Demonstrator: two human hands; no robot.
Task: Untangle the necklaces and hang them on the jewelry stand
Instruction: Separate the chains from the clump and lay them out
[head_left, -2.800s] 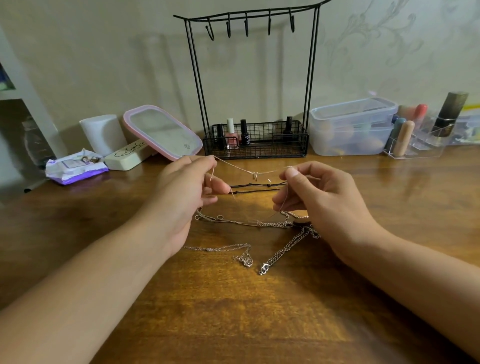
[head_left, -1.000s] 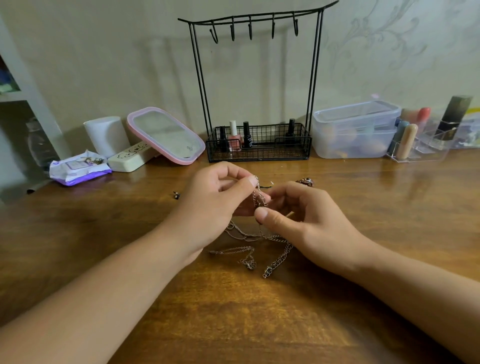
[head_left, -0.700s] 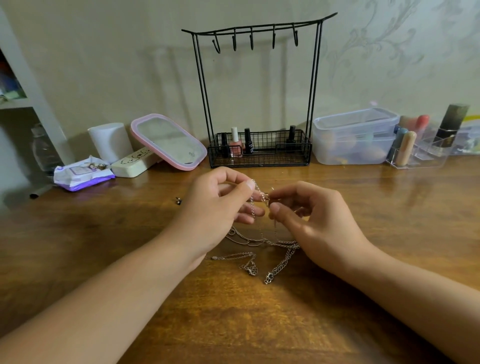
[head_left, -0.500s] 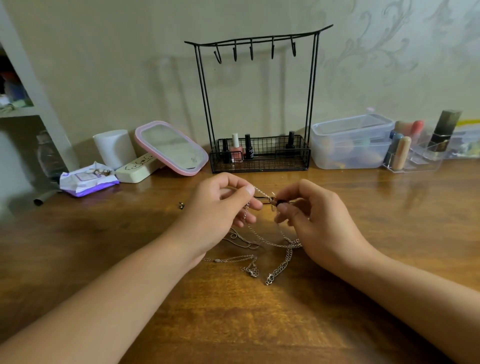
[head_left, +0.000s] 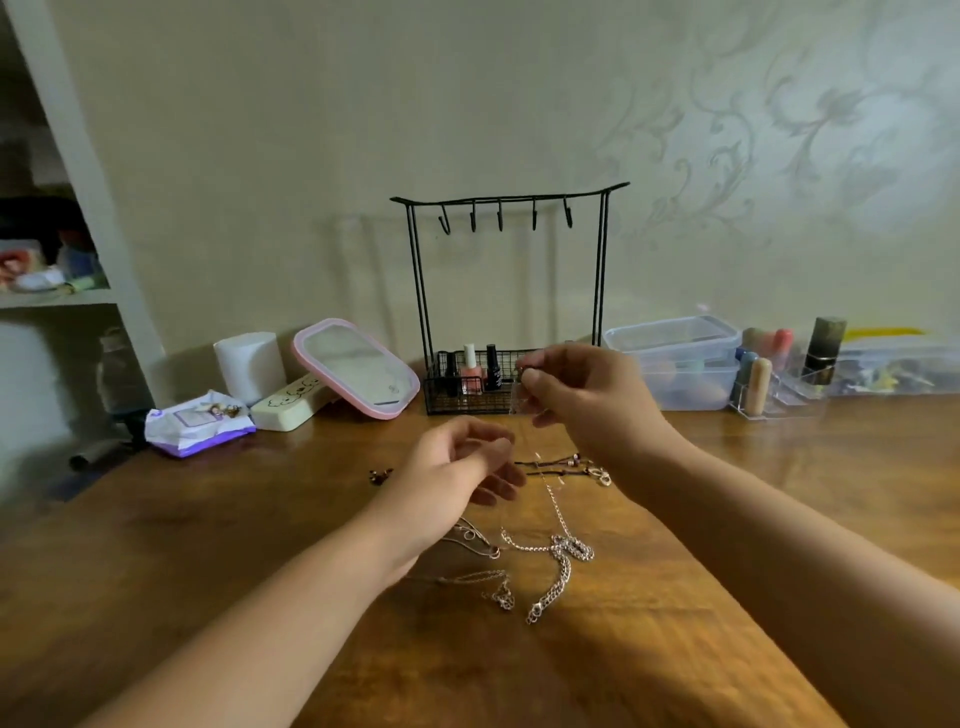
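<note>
Half a second back both your hands were pinching the chain low over the table, close together. Now your right hand has gone up and sits in front of the jewelry stand, thumb and forefinger pinched on the top end of a thin silver chain. Your left hand stayed low and looks like it's let go, fingers loosely curled around nothing, though it's blurry enough that I wouldn't swear to it.

The chain drops from your right fingers down past the left hand to the tangle of necklaces still lying on the wooden table, just under and between your wrists. A dark beaded cord lies behind them. None of the stand's hooks has anything on it.

Further out: pink-framed mirror, white roll, wipes packet on the left, clear plastic tubs on the right, patterned wall behind.
</note>
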